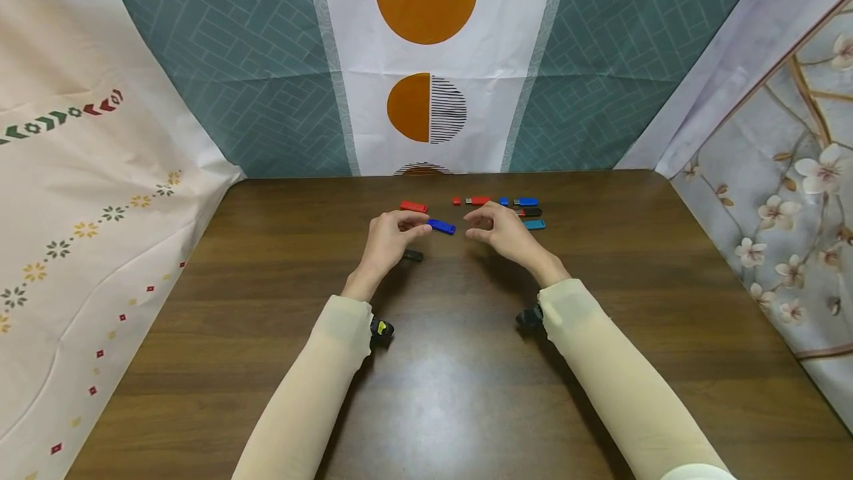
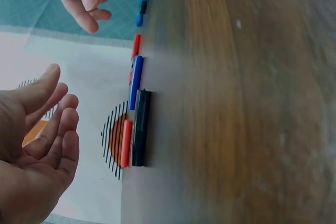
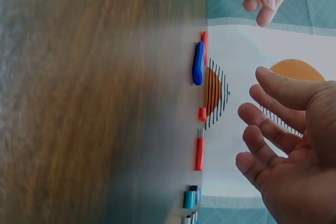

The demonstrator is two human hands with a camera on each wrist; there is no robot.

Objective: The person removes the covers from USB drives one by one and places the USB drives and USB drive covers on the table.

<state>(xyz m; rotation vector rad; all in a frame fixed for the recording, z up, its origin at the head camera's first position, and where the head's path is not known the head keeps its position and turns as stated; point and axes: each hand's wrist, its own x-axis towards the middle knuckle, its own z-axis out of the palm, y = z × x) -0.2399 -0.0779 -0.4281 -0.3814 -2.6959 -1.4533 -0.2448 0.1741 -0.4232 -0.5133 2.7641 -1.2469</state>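
Head view: a person's left hand [image 1: 392, 234] and right hand [image 1: 505, 232] hover with fingers loosely curved, holding nothing. Between them, just beside the left hand, lies a blue stick [image 1: 443, 227]. I judge this the approach; the next move likely calls for lowering into a fingertip pinch. The left hand partly hides a black stick [image 1: 414, 255]; the right obscures one end of a teal stick [image 1: 535, 225].
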